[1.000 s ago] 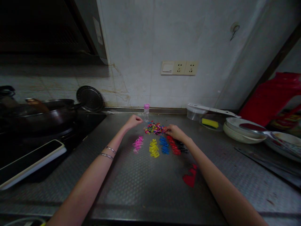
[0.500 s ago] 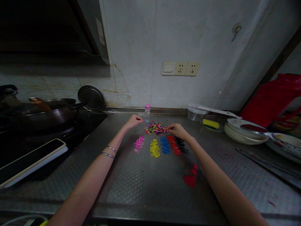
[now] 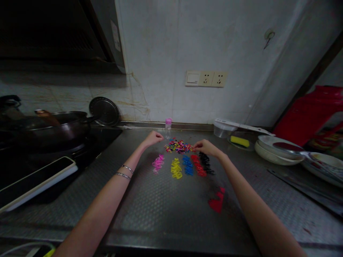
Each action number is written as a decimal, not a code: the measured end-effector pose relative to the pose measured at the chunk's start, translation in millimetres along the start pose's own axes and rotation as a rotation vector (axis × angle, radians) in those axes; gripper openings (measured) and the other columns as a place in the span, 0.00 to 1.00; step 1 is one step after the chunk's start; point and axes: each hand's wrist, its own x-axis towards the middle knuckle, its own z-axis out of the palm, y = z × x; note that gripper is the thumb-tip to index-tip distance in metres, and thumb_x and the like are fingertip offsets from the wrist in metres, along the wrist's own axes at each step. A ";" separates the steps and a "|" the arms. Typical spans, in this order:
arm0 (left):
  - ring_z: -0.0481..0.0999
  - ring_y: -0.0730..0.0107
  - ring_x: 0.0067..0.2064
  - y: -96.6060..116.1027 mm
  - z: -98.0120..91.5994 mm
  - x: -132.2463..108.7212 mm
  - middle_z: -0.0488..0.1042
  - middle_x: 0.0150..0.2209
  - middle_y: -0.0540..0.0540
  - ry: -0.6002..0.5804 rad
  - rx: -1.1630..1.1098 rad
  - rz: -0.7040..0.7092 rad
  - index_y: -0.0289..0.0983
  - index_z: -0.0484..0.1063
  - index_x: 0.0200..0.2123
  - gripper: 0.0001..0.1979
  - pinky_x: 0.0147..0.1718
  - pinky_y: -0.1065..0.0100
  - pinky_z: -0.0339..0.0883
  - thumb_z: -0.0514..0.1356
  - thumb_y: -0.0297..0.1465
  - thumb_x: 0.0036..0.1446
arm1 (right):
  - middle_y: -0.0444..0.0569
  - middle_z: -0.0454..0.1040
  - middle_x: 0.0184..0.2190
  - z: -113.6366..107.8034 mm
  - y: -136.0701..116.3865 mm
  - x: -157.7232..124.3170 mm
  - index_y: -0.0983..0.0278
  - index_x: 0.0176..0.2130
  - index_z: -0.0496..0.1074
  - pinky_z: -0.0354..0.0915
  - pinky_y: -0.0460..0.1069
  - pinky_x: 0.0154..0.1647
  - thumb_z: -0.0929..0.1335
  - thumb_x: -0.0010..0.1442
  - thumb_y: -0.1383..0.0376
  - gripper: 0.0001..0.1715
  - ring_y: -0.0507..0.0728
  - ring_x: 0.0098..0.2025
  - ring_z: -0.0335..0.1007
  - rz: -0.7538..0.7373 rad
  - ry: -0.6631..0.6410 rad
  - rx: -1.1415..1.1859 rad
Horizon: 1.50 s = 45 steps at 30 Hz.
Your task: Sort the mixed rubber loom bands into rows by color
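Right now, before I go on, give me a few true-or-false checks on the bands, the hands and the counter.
1. Left to right, the sorted piles are the pink pile, yellow pile, blue pile, red pile and black pile. True.
2. The right hand rests on the yellow pile. False: its pinched fingertips are at the right edge of the mixed pile.
3. The pink-capped bottle stands behind the mixed pile. True.
4. The left hand lies flat on the pink pile. False: it is curled, beyond that pile, beside the bottle.
5. The yellow sponge lies among the sorted piles. False: it lies apart on the right, near the bowls.
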 end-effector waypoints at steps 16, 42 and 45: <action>0.63 0.77 0.22 -1.7 0.4 -2.3 0.72 0.21 0.48 -0.054 -0.003 0.006 0.30 0.76 0.28 0.12 0.23 0.74 0.56 0.56 0.31 0.42 | 0.44 0.77 0.27 4.8 11.8 1.9 0.67 0.31 0.78 0.63 0.44 0.32 0.66 0.48 0.63 0.14 0.54 0.29 0.71 -0.010 -0.128 -0.059; 0.69 0.72 0.26 9.5 26.3 -9.1 0.75 0.25 0.45 -0.161 0.119 0.102 0.31 0.78 0.28 0.11 0.27 0.73 0.60 0.56 0.28 0.43 | 0.49 0.78 0.30 5.7 3.4 0.0 0.68 0.35 0.77 0.63 0.44 0.32 0.63 0.53 0.63 0.16 0.55 0.31 0.71 -0.027 0.101 -0.185; 0.70 0.71 0.27 5.6 21.5 -5.7 0.76 0.26 0.45 -0.100 0.140 0.103 0.30 0.77 0.29 0.12 0.28 0.72 0.60 0.56 0.29 0.44 | 0.49 0.77 0.31 6.2 2.9 -0.1 0.67 0.35 0.77 0.63 0.45 0.33 0.63 0.53 0.63 0.16 0.55 0.32 0.71 -0.033 0.105 -0.191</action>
